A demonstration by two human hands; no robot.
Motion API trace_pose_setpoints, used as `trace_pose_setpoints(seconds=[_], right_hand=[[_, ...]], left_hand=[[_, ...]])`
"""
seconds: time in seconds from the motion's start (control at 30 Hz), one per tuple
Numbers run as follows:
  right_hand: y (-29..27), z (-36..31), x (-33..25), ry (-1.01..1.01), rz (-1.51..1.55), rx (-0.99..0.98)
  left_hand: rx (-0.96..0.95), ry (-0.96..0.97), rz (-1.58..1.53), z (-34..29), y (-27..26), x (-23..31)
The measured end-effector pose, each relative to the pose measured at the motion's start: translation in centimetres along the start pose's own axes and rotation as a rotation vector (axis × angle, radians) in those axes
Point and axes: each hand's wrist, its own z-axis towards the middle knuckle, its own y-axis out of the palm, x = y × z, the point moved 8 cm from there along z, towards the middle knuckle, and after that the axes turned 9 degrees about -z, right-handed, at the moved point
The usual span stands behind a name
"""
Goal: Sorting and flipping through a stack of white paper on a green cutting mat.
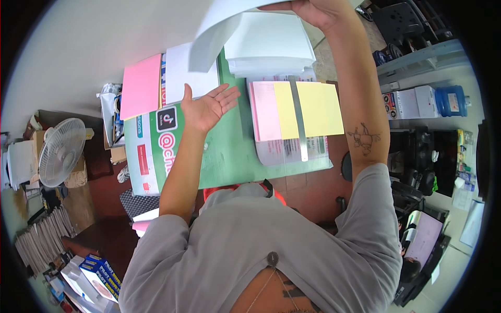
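Note:
My right hand (315, 13), reaching to the far edge of view, is closed on the edge of a lifted white paper sheet (216, 31). The sheet curves down toward the left, over a thick stack of white paper (269, 44). My left hand (206, 109) is open, palm up and fingers spread, holding nothing. Behind it lie white paper (182, 70) and a pink sheet (142, 86). Nearer on the right are yellow paper (321, 110) and pink paper (266, 115) on a translucent plastic sheet (269, 154), with a metal ruler (299, 117) across the yellow paper.
The green-covered table (224, 167) carries printed stickers at its left. A white fan (62, 152) and piled papers (44, 235) stand to the left. At right are a shelf with a blue water jug (451, 100) and black equipment. A wall (104, 36) borders the far left side.

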Motion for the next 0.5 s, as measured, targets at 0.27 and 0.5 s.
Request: trace_pose_setpoints(seconds=[0.27, 0.5], right_hand=[[9.0, -13.4, 5.9, 0.161, 0.224, -0.245], [12.4, -28.3, 25.0, 0.748, 0.263, -0.334]], left_hand=[[-0.594, 0.162, -0.112, -20.2, 1.1, -3.1], [0.511, 0.483, 0.436, -33.9, -12.2, -5.7]])
